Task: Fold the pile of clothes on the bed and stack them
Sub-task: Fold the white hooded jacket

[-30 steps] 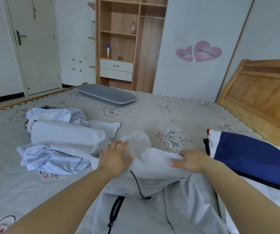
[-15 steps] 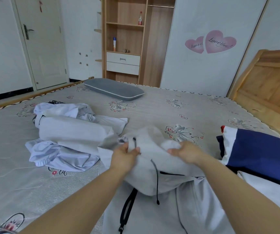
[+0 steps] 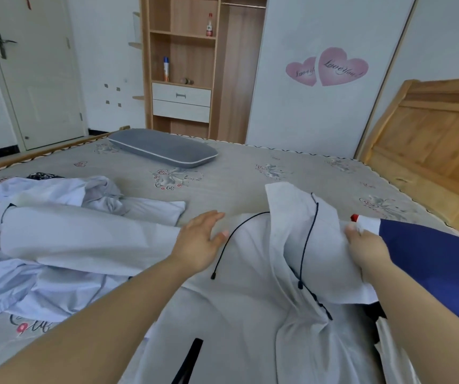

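Item: grey hooded garment (image 3: 250, 300), spread on the bed (image 3: 250, 173) at 6 o'clock in our view, its hood (image 3: 300, 217) raised toward 1 o'clock, two dark drawcords (image 3: 305, 245) trailing across it. Our left hand (image 3: 199, 239) lies flat on the garment's upper left part, fingers straight, grip open and holding nothing. Our right hand (image 3: 366, 250) pinches the hood's right edge, thumb on top, grip closed on the cloth. Pile of pale clothes (image 3: 64, 231) at 9 o'clock, just beside the left hand. Navy, white and red garment (image 3: 430, 253) at 3 o'clock. Grey pillow (image 3: 164, 146) at 11 o'clock.
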